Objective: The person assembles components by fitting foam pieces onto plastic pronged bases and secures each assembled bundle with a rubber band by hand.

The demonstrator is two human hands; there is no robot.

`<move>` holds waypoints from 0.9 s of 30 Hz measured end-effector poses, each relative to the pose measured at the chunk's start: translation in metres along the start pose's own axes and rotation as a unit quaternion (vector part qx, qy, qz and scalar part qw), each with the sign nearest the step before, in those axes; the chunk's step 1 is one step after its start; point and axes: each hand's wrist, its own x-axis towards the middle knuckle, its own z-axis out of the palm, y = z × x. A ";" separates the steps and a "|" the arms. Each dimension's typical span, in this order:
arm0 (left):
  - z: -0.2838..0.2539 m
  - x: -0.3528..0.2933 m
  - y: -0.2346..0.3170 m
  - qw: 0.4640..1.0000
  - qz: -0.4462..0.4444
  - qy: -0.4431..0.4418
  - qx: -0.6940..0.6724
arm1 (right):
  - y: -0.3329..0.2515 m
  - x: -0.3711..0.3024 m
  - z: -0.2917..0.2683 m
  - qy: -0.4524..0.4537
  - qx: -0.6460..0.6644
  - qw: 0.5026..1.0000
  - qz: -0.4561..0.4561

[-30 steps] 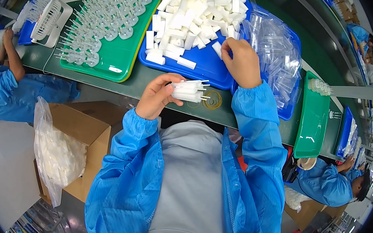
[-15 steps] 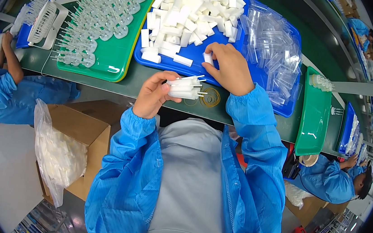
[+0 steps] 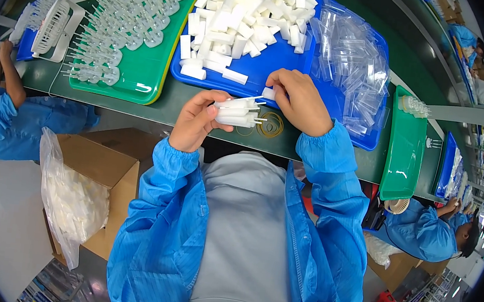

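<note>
My left hand [image 3: 193,121] is closed around a pronged white part [image 3: 236,113], whose thin prongs point to the right; white foam sleeves seem to sit on several of them. Its base is hidden in my fingers. Just up and to the right, my right hand [image 3: 305,103] pinches a small white foam block [image 3: 268,93] between thumb and fingers, apart from the prongs. Beyond both hands lies a blue tray [image 3: 250,69] heaped with similar white foam blocks [image 3: 231,26].
Clear plastic pieces [image 3: 351,62] fill another blue tray at right. Pronged clear parts [image 3: 133,7] stand in a green tray [image 3: 143,76] at left. Yellow rubber bands [image 3: 270,126] lie near the table edge. A cardboard box [image 3: 99,159] stands lower left. Co-workers sit at both sides.
My right hand has come down from over the blue tray toward my left hand, bringing the foam block near the prongs. My left hand has barely moved.
</note>
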 end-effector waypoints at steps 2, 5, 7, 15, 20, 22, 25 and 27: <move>0.001 0.000 0.000 1.000 -0.001 -0.001 0.003 | -0.001 -0.003 -0.001 -0.006 -0.010 1.000 0.000; 0.000 0.000 -0.001 1.000 -0.001 -0.008 -0.005 | 0.002 -0.006 -0.003 -0.023 -0.013 1.000 -0.012; 0.000 0.000 -0.002 1.000 -0.002 -0.006 -0.006 | 0.004 -0.009 -0.005 -0.031 -0.008 0.999 -0.024; -0.001 0.000 -0.001 1.000 -0.002 -0.003 -0.003 | -0.004 -0.015 -0.021 -0.102 -0.013 0.995 -0.019; 0.000 0.000 -0.001 1.000 -0.004 0.008 0.001 | -0.005 -0.018 -0.026 -0.097 -0.015 0.995 -0.024; -0.001 0.001 -0.001 1.000 -0.004 0.001 0.000 | -0.005 -0.021 -0.027 -0.091 -0.018 0.995 -0.028; 0.000 0.001 -0.001 1.000 -0.005 -0.007 0.004 | -0.006 -0.026 -0.028 -0.040 -0.038 0.996 -0.075; -0.001 0.000 -0.002 1.000 0.004 -0.013 0.007 | -0.010 -0.030 -0.028 -0.061 -0.037 0.997 0.003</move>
